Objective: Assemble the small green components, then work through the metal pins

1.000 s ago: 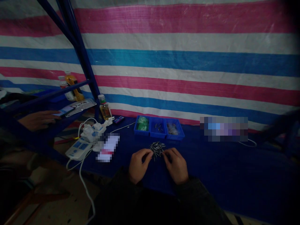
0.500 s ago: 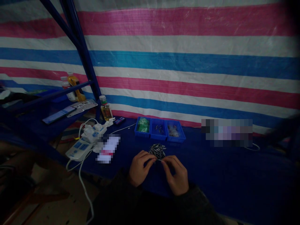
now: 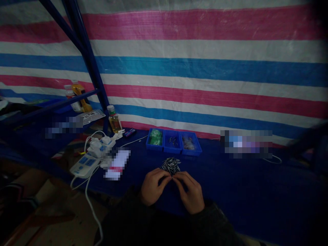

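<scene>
In the head view, a pile of small slim metal pieces [image 3: 171, 165], dark and silver, lies on the blue table [image 3: 230, 198]. Just in front of the pile, my left hand [image 3: 153, 186] is closed in a pinch. My right hand [image 3: 190, 191] pinches from the other side, and the fingertips of both almost meet. A tiny pale bit shows between them, seemingly the thin metal piece seen a moment ago; the fingers cover most of it. Behind the pile sit three joined blue bins: one with green contents [image 3: 155, 137], a middle bin [image 3: 172, 149] with a few metal pieces, one with clear plastic bits [image 3: 189, 143].
To the left are a white power strip [image 3: 85, 165] with plugs and cables, a phone [image 3: 118, 164] and a drink bottle [image 3: 114, 119]. A blue metal frame post [image 3: 94, 71] rises there. A blurred-out object [image 3: 246, 143] stands back right. A striped sheet [image 3: 194, 78] hangs behind.
My hands have drawn together; the gap between the fingertips, where a thin light piece showed, has nearly closed. The camera view has shifted slightly.
</scene>
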{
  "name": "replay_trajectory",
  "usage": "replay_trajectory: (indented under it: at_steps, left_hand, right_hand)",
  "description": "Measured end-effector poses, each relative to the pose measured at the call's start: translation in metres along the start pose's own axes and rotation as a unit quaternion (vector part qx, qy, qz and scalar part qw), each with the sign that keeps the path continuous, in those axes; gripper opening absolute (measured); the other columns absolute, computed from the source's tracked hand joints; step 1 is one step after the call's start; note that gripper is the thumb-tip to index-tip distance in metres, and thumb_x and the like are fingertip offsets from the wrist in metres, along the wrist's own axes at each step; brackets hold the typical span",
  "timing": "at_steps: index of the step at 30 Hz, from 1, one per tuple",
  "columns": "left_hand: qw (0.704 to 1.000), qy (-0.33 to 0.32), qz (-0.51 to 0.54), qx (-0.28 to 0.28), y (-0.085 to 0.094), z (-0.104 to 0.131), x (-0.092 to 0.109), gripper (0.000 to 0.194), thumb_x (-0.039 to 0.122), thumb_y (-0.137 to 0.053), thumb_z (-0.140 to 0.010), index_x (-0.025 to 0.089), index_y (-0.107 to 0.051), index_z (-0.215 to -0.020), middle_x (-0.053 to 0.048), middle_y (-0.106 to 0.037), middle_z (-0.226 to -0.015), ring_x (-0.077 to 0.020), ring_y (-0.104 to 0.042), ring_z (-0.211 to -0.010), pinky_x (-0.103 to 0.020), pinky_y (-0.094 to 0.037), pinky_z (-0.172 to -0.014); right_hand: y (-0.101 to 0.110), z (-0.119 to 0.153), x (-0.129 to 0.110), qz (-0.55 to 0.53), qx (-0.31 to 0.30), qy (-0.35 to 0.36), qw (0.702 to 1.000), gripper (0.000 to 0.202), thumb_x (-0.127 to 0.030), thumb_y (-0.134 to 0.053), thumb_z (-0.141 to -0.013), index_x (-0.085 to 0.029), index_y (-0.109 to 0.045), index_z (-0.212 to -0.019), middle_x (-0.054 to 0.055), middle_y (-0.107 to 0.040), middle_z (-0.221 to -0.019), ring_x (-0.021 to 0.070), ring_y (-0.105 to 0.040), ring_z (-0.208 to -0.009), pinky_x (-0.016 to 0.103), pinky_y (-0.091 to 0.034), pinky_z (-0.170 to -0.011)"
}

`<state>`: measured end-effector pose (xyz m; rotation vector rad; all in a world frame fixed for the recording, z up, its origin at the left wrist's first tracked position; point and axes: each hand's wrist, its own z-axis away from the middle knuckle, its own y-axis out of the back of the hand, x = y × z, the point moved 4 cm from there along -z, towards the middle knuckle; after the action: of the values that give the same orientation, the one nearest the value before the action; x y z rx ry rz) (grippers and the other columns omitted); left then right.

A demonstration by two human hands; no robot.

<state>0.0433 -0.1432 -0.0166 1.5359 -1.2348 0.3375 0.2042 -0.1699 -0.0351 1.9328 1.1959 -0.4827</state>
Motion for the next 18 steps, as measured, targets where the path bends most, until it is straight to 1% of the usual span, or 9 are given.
replay_trajectory:
  at_steps: [3, 6, 8, 11, 15, 18]
  left_hand:
    - [1.000, -0.003, -0.004, -0.005, -0.0001, 0.0000, 0.0001, 0.015, 0.025, -0.060, -0.098, 0.020, -0.072, -0.091, -0.004, -0.074, -0.088, -0.0182, -0.068, -0.087, -0.028, -0.051, -0.083]
    - [1.000, -0.002, -0.006, -0.003, 0.0008, -0.0001, 0.0007, 0.016, 0.025, -0.059, -0.098, 0.020, -0.072, -0.091, -0.005, -0.074, -0.087, -0.0191, -0.068, -0.087, -0.029, -0.051, -0.082]
    - [1.000, 0.001, -0.005, -0.004, 0.0013, -0.0002, 0.0014, 0.017, 0.025, -0.058, -0.098, 0.020, -0.072, -0.091, -0.005, -0.074, -0.087, -0.0193, -0.068, -0.087, -0.029, -0.051, -0.082]
    - [1.000, -0.003, -0.004, -0.013, 0.0011, -0.0003, 0.0028, 0.018, 0.025, -0.057, -0.098, 0.019, -0.072, -0.090, -0.006, -0.074, -0.086, -0.0191, -0.068, -0.086, -0.029, -0.051, -0.081]
    - [1.000, -0.009, -0.007, -0.009, 0.0015, -0.0001, 0.0035, 0.019, 0.026, -0.057, -0.098, 0.020, -0.072, -0.088, -0.005, -0.073, -0.085, -0.0190, -0.068, -0.084, -0.029, -0.051, -0.079]
    - [1.000, 0.001, -0.008, -0.002, 0.0022, 0.0001, 0.0021, 0.020, 0.027, -0.056, -0.099, 0.020, -0.071, -0.087, -0.005, -0.073, -0.085, -0.0186, -0.068, -0.084, -0.028, -0.050, -0.080]
  right_hand:
    - [-0.0003, -0.0006, -0.0007, -0.004, -0.009, -0.005, 1.000, 0.018, -0.020, -0.050, -0.101, -0.021, -0.067, -0.098, 0.008, -0.070, -0.093, 0.0204, -0.069, -0.087, 0.033, -0.057, -0.080]
    - [-0.0002, -0.0012, -0.0017, -0.001, -0.012, -0.011, 1.000, 0.017, -0.022, -0.051, -0.100, -0.022, -0.067, -0.105, 0.008, -0.071, -0.094, 0.0208, -0.069, -0.086, 0.033, -0.058, -0.079]
    - [0.0002, -0.0016, -0.0024, -0.003, -0.010, -0.010, 1.000, 0.017, -0.022, -0.050, -0.100, -0.022, -0.066, -0.106, 0.008, -0.071, -0.095, 0.0208, -0.069, -0.086, 0.033, -0.058, -0.079]
    - [0.0002, -0.0019, -0.0021, -0.006, -0.014, -0.010, 1.000, 0.017, -0.022, -0.048, -0.101, -0.022, -0.065, -0.099, 0.008, -0.070, -0.093, 0.0204, -0.069, -0.086, 0.032, -0.057, -0.079]
    - [0.0000, -0.0011, 0.0011, 0.007, -0.021, -0.030, 0.999, 0.020, -0.023, -0.046, -0.102, -0.022, -0.063, -0.093, 0.007, -0.069, -0.087, 0.0201, -0.068, -0.080, 0.033, -0.055, -0.076]
    - [-0.0008, 0.0004, 0.0023, -0.001, -0.023, -0.032, 0.999, 0.014, -0.024, -0.049, -0.102, -0.022, -0.063, -0.100, 0.007, -0.069, -0.091, 0.0200, -0.068, -0.083, 0.032, -0.055, -0.077]
